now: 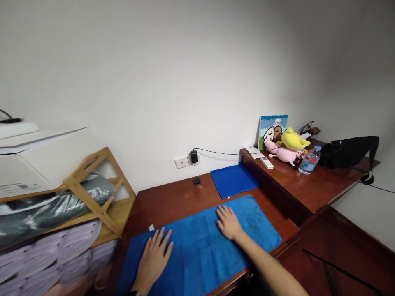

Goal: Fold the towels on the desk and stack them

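Observation:
A blue cloth (197, 246) lies spread over the front of the brown wooden desk (166, 205). My left hand (156, 253) rests flat on the cloth's left part, fingers stretched out. Farther right, my right hand (228, 223) lies palm down near the cloth's back edge, its fingers extended too. Neither hand holds anything. Behind the right hand sits a folded blue cloth (234, 180), against the raised cabinet side. A small white tag (151, 227) sticks out at the spread cloth's back left edge.
On the higher cabinet top (296, 185) at right are a water bottle (310, 160), plush toys (285, 154), a remote (266, 163) and a black bag (348, 152). A wooden rack (105, 213) borders the left. A black adapter (194, 156) with a cable is plugged into the wall.

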`<state>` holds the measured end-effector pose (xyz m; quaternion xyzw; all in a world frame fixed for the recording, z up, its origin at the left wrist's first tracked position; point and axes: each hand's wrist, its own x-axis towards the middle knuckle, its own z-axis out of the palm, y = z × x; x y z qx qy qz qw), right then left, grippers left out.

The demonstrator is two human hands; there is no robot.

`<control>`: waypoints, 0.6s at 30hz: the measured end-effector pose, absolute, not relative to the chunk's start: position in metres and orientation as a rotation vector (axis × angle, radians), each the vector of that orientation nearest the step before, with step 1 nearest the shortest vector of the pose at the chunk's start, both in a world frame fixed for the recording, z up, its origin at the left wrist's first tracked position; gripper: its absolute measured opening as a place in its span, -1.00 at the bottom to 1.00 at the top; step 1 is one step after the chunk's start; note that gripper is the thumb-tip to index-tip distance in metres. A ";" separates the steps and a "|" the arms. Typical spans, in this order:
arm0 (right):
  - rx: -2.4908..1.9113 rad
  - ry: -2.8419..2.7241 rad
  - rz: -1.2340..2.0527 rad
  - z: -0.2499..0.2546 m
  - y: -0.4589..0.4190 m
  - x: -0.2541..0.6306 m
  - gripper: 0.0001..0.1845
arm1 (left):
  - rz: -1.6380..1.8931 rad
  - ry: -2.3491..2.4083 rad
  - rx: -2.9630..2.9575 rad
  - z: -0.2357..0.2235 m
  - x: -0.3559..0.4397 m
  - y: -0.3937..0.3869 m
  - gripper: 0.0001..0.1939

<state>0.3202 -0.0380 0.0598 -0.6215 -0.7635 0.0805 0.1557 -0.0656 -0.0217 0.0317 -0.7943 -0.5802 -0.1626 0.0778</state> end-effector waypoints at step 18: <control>-2.510 -1.777 0.291 0.078 -0.020 0.432 -0.26 | -0.337 -2.100 -2.169 0.013 -0.137 -0.011 -0.16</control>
